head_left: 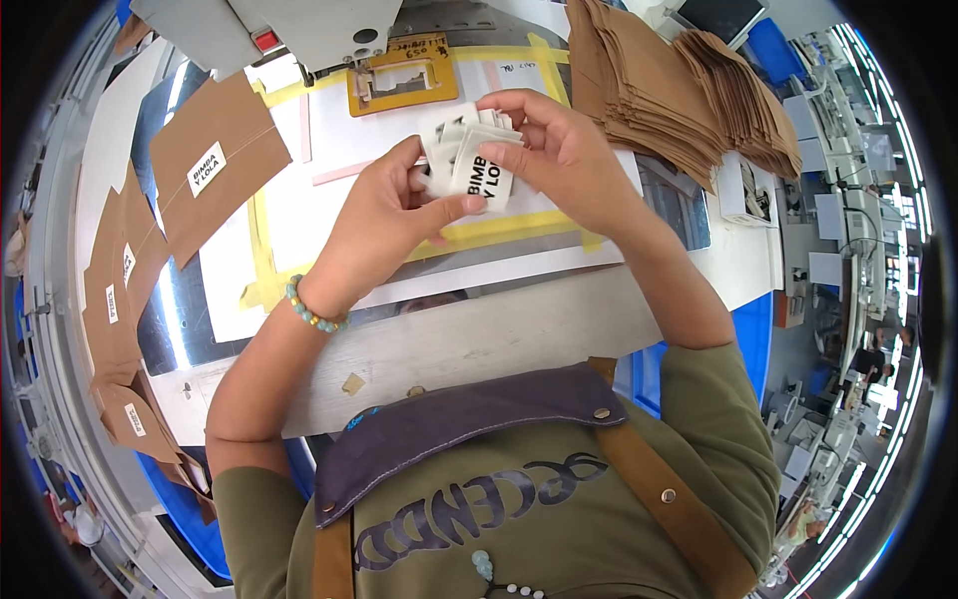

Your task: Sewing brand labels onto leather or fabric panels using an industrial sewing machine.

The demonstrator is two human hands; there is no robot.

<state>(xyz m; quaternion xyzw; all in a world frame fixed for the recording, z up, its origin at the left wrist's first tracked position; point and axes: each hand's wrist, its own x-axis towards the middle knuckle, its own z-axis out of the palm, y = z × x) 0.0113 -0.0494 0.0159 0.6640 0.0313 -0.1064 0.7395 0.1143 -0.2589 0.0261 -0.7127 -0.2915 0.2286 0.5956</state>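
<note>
Labelled brown pieces (239, 150) run along the table's (489, 334) left edge, then the left hand (374, 225) has a fanned bunch of white tags (465, 165) over the middle, right hand (569, 155) gripping them too, brown stacks (649, 95) by the far right corner.

Over the worktable (499, 334), the person's left hand (371, 225) and right hand (564, 155) hold a loose fan of white labels (491, 180). Just past them sits a yellow frame (356, 92); brown sheets (639, 95) are piled over on the right.
</note>
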